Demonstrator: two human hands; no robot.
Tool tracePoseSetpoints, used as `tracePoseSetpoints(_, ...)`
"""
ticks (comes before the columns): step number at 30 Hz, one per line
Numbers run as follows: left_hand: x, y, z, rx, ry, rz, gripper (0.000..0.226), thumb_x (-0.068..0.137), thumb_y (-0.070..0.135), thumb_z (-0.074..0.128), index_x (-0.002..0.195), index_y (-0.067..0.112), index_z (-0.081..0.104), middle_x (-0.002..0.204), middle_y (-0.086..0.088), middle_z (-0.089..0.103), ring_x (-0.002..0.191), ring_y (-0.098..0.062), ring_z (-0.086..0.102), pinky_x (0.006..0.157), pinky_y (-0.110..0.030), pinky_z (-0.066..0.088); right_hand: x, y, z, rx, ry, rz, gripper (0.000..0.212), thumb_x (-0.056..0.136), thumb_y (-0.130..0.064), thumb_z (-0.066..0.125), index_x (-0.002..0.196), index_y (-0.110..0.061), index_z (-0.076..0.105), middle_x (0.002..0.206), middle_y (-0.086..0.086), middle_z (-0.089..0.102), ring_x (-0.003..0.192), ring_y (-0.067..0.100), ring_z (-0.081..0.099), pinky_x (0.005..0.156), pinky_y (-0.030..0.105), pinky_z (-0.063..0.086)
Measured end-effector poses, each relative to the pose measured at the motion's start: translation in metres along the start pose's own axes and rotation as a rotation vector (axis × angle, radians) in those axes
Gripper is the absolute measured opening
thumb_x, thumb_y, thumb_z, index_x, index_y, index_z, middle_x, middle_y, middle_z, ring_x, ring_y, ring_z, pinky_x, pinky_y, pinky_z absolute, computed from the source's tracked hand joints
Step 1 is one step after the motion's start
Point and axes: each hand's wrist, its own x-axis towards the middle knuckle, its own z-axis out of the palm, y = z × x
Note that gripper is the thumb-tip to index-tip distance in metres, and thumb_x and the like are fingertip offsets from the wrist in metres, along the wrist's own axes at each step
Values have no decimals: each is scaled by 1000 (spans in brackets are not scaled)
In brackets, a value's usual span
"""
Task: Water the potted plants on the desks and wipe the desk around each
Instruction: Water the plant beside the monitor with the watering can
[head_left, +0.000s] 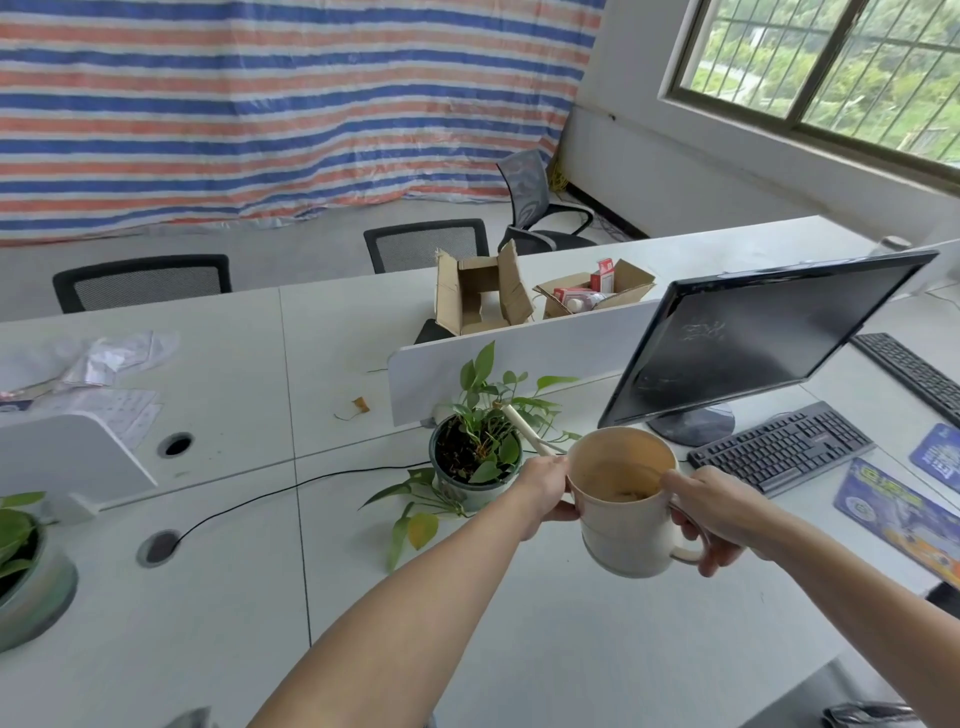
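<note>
Beside the potted plant (475, 457), left hand (545, 493) grips the watering can (623, 540) body, right hand (714, 514) its handle.

A: Setting observed?
B: Open-plan office. White table (571, 649) runs split by a low partition (545, 348); a monitor (769, 338), two keyboards (779, 447), mouse mat (893, 514); mesh-backed chairs (426, 245) along the far side.
A: Logged.

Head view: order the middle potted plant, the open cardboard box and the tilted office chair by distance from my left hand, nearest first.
1. Potted plant, just beside the left hand.
2. Cardboard box, beyond the divider.
3. Office chair, far back by the striped tarp.
</note>
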Motion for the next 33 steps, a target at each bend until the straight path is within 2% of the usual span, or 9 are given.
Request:
tracePoseSetpoints(12, -14, -12, -20, 1, 27, 5, 29, 99, 20, 43, 106, 3, 65, 94, -14, 61, 76, -26, 64, 63, -31, 60, -4, 1, 16, -3, -45, -25, 37, 91, -29, 40, 71, -3, 58, 58, 6, 61, 58, 43, 72, 44, 23, 43)
tracePoseSetpoints(18, -20, -22, -15, -1, 17, -4, 21, 97, 19, 46, 94, 9, 64, 93, -14, 62, 74, -24, 65, 63, -31, 59, -9, 10, 18, -21, -50, -12, 38, 92, -30, 39, 71, -4, 58, 58, 5, 60, 60, 43, 72, 43, 23, 42)
tracePoseSetpoints(24, -17, -25, -6, -3, -10, -27, 29, 97, 22, 47, 108, 3, 65, 96, -16, 63, 75, -26, 67, 64, -32, 58, -14, 16, 14, -20, -34, 10, 37, 92, -29, 40, 73, -3, 59, 61, 7, 60, 61, 45, 72, 42, 23, 42)
tracePoseSetpoints(33, -14, -9, 2, 0, -22, -26, 27, 98, 23, 46, 108, 7, 65, 99, -14, 62, 75, -28, 66, 66, -33, 60, -12, 10, 3, -21, 9, 5, 38, 92, -30, 40, 70, -5, 58, 60, 6, 60, 58, 44, 71, 40, 22, 41)
